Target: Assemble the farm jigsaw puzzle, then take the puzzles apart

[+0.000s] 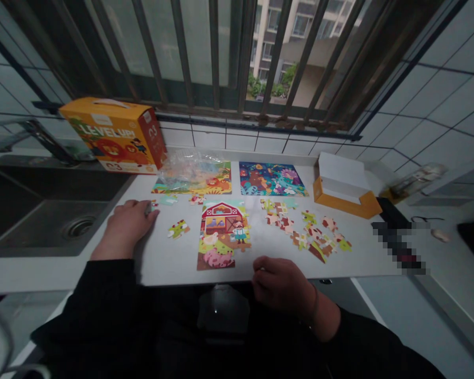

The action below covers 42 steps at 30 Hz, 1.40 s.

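Resting on the counter at the left, my left hand (127, 223) has its fingers and thumb drawn together at a small puzzle piece (154, 203). My right hand (278, 279) is curled at the counter's front edge, with nothing visible in it. Between them lies a partly joined farm puzzle (219, 231) showing a red barn, a farmer and pink pigs; its right edge is uneven. A green and white group of pieces (178, 228) lies left of it. More loose pieces (316, 234) are spread to the right, some touching or overlapping.
A lion picture puzzle (217, 181) lies at the back, partly under clear plastic wrap (181, 171). Beside it is a dark blue forest puzzle (272, 179). A yellow box (110, 134) stands by the sink (59, 210); an open box part (342, 184) sits back right, near a bottle (414, 181).
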### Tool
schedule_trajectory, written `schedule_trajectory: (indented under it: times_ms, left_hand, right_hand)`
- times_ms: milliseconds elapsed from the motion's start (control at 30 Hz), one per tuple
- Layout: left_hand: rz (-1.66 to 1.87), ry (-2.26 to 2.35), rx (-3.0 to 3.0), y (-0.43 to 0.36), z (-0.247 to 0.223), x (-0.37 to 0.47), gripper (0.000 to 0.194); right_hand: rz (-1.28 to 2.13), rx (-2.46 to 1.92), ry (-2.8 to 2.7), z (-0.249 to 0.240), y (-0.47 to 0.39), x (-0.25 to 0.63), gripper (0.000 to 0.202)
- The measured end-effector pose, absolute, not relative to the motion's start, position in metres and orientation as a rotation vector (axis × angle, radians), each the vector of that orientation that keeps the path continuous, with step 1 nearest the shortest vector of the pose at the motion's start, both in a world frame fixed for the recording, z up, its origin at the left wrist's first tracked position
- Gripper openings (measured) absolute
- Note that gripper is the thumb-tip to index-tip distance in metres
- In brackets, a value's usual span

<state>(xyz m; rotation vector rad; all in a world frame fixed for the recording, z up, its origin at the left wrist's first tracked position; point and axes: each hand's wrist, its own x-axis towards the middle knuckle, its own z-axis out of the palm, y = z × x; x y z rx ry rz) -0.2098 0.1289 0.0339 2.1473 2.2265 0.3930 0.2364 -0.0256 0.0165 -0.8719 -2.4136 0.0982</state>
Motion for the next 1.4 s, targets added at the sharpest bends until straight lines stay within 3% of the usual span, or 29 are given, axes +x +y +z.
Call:
schedule_trajectory:
  times_ms: [167, 433, 767, 1400]
  left_hand:
    - [0.312, 2.208, 2.165, 0.116, 0.028, -0.223, 0.041]
    - [0.623, 2.031, 1.989, 0.093, 0.036, -0.206, 0.052]
    - [0.649, 1.54, 2.263, 0.108, 0.028, -0.191, 0.035]
    - [0.666, 1.509, 2.431, 0.107, 0.017, -0.198, 0.04]
  right_hand:
    - [0.191, -0.958, -2.343, -0.004, -0.015, 0.237, 0.017]
    - [0.151, -0.984, -2.351, -0.014, -0.016, 0.239, 0.018]
    - [0.151, -1.007, -2.369, -0.017, -0.017, 0.238, 0.018]
    - [0.136, -0.987, -2.368, -0.015, -0.018, 0.237, 0.018]
